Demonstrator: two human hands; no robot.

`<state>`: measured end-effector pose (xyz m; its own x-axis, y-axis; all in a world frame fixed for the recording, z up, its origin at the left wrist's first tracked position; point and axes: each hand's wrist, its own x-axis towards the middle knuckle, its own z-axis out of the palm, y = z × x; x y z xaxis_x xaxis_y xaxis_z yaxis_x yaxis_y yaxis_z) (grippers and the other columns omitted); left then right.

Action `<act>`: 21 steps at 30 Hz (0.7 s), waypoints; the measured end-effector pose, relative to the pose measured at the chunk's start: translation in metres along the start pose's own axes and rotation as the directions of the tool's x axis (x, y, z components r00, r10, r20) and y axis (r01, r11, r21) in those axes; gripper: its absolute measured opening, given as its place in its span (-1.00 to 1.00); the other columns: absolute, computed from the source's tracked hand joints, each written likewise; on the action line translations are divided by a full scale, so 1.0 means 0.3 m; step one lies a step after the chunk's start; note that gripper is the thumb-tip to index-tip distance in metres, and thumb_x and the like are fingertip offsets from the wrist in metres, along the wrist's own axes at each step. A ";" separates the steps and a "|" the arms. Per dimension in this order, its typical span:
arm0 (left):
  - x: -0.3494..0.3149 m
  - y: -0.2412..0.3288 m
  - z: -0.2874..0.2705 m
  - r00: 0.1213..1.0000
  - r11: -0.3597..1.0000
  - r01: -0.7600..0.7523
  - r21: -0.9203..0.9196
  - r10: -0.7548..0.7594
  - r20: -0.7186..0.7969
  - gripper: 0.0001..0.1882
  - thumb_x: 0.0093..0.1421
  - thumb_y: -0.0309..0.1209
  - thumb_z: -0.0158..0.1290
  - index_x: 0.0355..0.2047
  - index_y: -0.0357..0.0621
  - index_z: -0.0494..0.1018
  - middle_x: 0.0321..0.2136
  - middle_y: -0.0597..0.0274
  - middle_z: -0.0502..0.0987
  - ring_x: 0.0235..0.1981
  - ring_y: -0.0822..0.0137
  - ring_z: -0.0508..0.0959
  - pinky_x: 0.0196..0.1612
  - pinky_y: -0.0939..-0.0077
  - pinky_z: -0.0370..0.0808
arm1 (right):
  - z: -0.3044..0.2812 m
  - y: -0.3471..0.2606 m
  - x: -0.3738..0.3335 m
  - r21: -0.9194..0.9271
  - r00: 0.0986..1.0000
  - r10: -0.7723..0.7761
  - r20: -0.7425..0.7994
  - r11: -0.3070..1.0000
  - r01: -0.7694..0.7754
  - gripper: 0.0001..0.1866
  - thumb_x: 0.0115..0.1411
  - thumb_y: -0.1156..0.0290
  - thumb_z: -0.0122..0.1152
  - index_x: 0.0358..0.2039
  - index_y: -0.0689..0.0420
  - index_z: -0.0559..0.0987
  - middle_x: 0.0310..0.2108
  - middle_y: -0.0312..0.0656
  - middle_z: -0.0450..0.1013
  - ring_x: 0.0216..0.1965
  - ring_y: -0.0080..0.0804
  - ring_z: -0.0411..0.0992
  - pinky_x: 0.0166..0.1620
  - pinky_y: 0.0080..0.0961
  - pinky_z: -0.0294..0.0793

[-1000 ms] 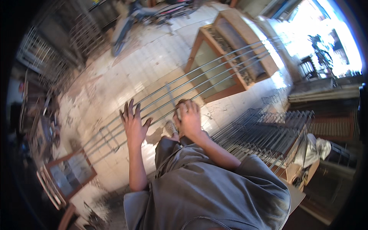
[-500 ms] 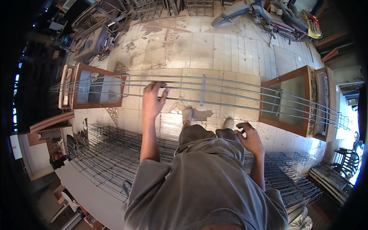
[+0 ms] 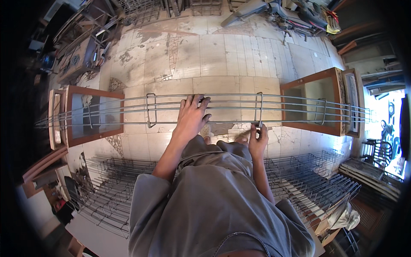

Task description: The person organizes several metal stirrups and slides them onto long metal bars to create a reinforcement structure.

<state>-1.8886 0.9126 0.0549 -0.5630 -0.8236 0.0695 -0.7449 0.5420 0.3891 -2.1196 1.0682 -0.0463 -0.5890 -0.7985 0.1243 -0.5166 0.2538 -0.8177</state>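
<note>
Long thin steel bars (image 3: pixel 231 108) run crosswise in front of me as a narrow cage with rectangular stirrups around them. My left hand (image 3: pixel 191 118) lies over the bars from the near side, its fingers bent around them and thumb toward the right. To its left stands one stirrup (image 3: pixel 151 110). My right hand (image 3: pixel 258 143) is at the near edge of the cage, thumb and fingertips pinched on the lower corner of another stirrup (image 3: pixel 260 107), where it meets the near bar. Whether anything small is also between those fingertips is hidden.
Wooden cabinets with glass panes, one at left (image 3: pixel 94 139) and one at right (image 3: pixel 336 103), lie under the bars. Stacked steel cages (image 3: pixel 107 171) flank me on both sides. A motorbike (image 3: pixel 295 17) stands at the far right, with cluttered furniture (image 3: pixel 81 60) at far left.
My right hand has risen from beside my leg to the stirrup at the cage's near edge. My left hand has shifted rightward along the bars. The blurred middle stirrup now appears sharp.
</note>
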 end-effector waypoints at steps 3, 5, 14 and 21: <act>0.002 -0.036 -0.001 0.999 0.999 -0.036 -0.019 0.036 -0.002 -0.47 0.05 -0.27 0.26 0.07 -0.01 0.47 -0.02 0.20 0.41 0.00 0.11 0.36 0.10 0.17 0.29 | -0.043 -0.135 -0.032 0.080 0.985 0.079 -0.153 0.995 -0.067 -0.77 0.29 0.35 0.16 -0.19 0.27 0.54 -0.38 -0.05 0.54 -0.38 -0.19 0.52 -0.27 -0.31 0.47; 0.005 -0.049 0.004 0.998 0.998 -0.061 -0.027 0.060 -0.011 -0.48 0.05 -0.27 0.25 0.05 -0.02 0.48 -0.04 0.20 0.42 -0.01 0.12 0.36 0.08 0.18 0.30 | -0.068 -0.203 -0.037 -0.015 0.969 -0.035 -0.243 0.999 0.033 -0.77 0.31 0.40 0.14 -0.15 0.31 0.52 -0.34 -0.05 0.53 -0.35 -0.27 0.50 -0.24 -0.36 0.47; 0.029 -0.072 -0.012 0.990 0.989 -0.141 -0.038 0.140 -0.031 -0.63 0.04 -0.27 0.26 -0.13 -0.07 0.57 -0.19 0.22 0.51 -0.07 0.19 0.42 0.02 0.23 0.28 | -0.132 -0.413 0.125 -0.297 0.906 -0.350 -0.237 0.914 0.276 -0.73 0.24 0.57 0.13 -0.04 0.29 0.54 -0.38 -0.06 0.47 -0.36 -0.14 0.42 -0.29 -0.26 0.42; 0.088 -0.057 -0.049 0.962 0.984 -0.170 0.061 0.152 0.226 -0.54 -0.02 -0.20 0.30 -0.10 -0.08 0.57 -0.12 0.17 0.54 0.04 0.18 0.41 0.09 0.10 0.19 | -0.051 -0.445 0.356 -0.318 0.912 -0.350 -0.214 0.908 0.273 -0.84 0.22 0.50 0.15 -0.20 0.22 0.59 -0.33 -0.02 0.53 -0.30 -0.04 0.50 -0.24 -0.19 0.48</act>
<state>-1.8853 0.8791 0.0636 -0.7357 -0.6724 -0.0813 -0.6591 0.6831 0.3146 -2.1231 0.9575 0.0849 -0.4896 -0.7002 0.5196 -0.8277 0.1859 -0.5294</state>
